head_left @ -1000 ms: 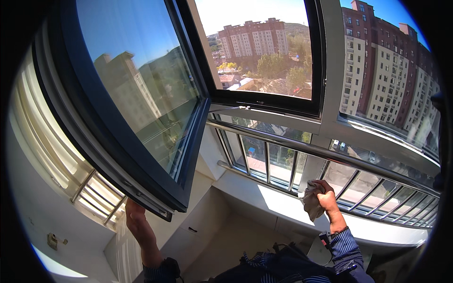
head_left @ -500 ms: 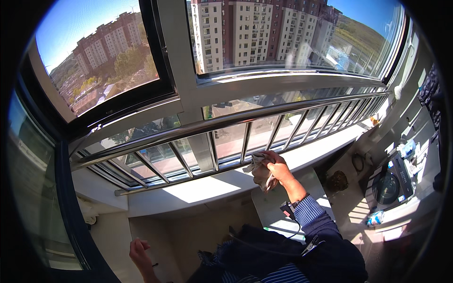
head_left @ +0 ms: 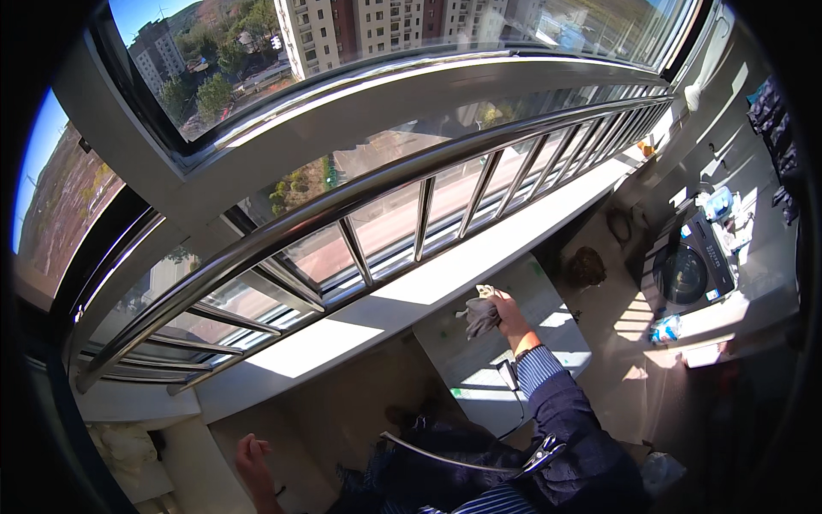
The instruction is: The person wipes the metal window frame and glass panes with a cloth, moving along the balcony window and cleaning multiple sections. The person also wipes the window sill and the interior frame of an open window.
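My right hand [head_left: 509,315] is closed on a crumpled grey rag [head_left: 482,317], which bunches out past the fingers. Hand and rag are above a white tabletop [head_left: 462,351], just on the near side of the sunlit white window sill [head_left: 402,294]. Down at the lower left, my left hand [head_left: 253,461] hangs low with its fingers curled in, and nothing shows in it. A steel railing [head_left: 377,190] with upright bars runs along the window beyond the sill.
A dark front-loading washing machine [head_left: 692,267] stands to the right, with a blue-and-white packet [head_left: 664,329] on the floor before it. A brown round object [head_left: 586,267] sits beyond the table. A metal clip [head_left: 543,452] and cable hang at my right sleeve.
The view has turned rightward and down. My right hand has drawn the rag back from the sill beside the railing to above the tabletop. My left hand stays low with curled fingers.
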`<control>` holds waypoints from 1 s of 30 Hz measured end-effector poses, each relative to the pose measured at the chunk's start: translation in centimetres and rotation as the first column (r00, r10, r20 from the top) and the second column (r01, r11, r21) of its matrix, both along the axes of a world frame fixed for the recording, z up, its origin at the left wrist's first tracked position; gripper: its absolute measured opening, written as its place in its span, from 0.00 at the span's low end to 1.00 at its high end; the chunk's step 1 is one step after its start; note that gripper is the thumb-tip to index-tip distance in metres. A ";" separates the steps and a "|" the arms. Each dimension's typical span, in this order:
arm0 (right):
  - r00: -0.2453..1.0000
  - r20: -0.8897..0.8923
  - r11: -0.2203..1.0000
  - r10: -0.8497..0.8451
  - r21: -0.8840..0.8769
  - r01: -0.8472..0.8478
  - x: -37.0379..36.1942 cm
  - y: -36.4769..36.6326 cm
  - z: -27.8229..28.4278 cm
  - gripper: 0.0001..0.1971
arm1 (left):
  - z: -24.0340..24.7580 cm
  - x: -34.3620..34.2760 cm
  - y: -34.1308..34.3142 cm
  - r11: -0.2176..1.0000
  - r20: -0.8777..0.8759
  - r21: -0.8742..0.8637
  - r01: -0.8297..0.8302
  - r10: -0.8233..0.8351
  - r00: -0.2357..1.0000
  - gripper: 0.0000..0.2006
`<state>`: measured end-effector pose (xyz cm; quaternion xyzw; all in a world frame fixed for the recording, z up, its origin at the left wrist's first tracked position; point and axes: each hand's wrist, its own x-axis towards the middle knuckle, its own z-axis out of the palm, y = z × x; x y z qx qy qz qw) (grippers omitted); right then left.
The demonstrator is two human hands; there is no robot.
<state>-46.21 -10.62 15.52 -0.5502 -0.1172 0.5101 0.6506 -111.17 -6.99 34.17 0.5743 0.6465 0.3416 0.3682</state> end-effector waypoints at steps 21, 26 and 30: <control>0.013 0.942 0.868 0.336 -0.315 0.384 19.5 15.3 -12.0 0.30 | -11.8 15.1 6.7 0.877 -0.183 -0.359 0.319 -0.402 0.897 0.08; -0.009 0.986 0.970 0.167 -0.166 -0.177 3.4 14.6 -10.1 0.24 | -13.7 24.5 9.6 0.778 -0.195 -0.254 0.575 -0.623 0.757 0.06; 0.234 0.925 0.812 0.301 -0.119 -0.572 -3.0 12.6 -8.4 0.23 | -12.6 30.1 9.6 0.610 -0.295 -0.140 0.780 -0.777 0.555 0.07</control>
